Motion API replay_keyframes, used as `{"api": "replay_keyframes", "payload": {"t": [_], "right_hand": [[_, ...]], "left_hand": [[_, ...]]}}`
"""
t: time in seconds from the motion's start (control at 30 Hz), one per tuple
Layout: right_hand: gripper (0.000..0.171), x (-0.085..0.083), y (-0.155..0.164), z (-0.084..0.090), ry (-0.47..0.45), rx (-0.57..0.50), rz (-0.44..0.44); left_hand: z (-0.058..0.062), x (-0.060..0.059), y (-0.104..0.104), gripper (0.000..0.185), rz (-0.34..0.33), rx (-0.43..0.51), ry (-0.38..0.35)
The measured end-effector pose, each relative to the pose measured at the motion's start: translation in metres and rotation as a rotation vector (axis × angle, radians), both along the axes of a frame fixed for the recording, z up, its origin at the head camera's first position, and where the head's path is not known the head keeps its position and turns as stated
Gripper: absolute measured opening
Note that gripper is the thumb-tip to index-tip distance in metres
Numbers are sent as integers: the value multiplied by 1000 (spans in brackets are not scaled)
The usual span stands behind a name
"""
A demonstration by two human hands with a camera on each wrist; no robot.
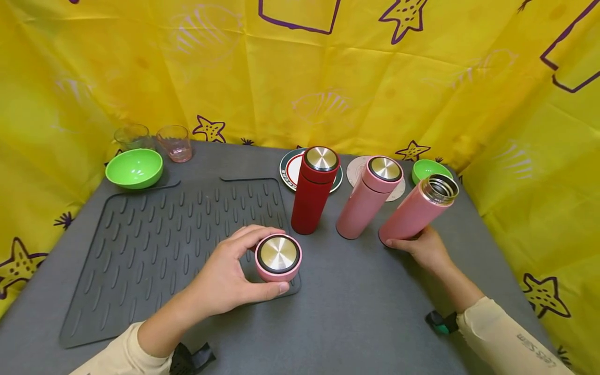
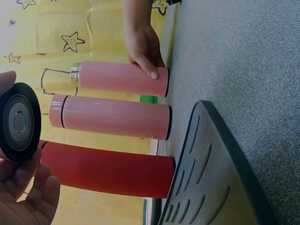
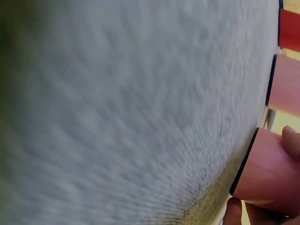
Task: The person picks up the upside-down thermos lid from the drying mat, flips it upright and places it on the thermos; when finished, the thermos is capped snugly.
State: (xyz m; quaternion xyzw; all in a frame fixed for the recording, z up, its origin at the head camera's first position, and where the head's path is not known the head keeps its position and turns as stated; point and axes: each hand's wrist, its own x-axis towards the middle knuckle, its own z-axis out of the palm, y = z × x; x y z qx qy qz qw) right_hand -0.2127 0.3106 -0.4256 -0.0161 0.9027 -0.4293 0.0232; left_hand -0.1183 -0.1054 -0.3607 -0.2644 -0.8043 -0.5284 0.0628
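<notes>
Above the mat's right edge, my left hand [image 1: 225, 276] holds a pink bottle lid [image 1: 278, 255] with a shiny metal top. Its dark underside faces the left wrist camera. At the right, my right hand [image 1: 428, 252] grips the lower part of a lidless pink thermos bottle [image 1: 412, 213], whose metal mouth is uncovered. That bottle stands upright on the table in the left wrist view. Beside it are a lidded pink thermos [image 1: 361, 211] and, farther left, a lidded red thermos [image 1: 310, 203]. Neither hand touches those two.
A grey ridged drying mat [image 1: 154, 250] covers the left of the table. Behind it are a green bowl [image 1: 134, 169], a pinkish glass [image 1: 175, 145] and a clear glass [image 1: 133, 136]. Two plates and another green bowl [image 1: 428, 169] stand behind the bottles, before a yellow curtain [image 1: 281, 78].
</notes>
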Motion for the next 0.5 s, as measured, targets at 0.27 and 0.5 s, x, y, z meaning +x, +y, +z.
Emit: {"api": "replay_keyframes", "payload": {"t": [0.27, 0.5], "right_hand": [[59, 28, -13, 2, 14, 26, -2], [57, 63, -39, 1, 29, -11, 68]], "left_hand": [[0, 1, 2, 66, -1, -7, -11], [1, 2, 6, 65, -12, 15, -7]]}}
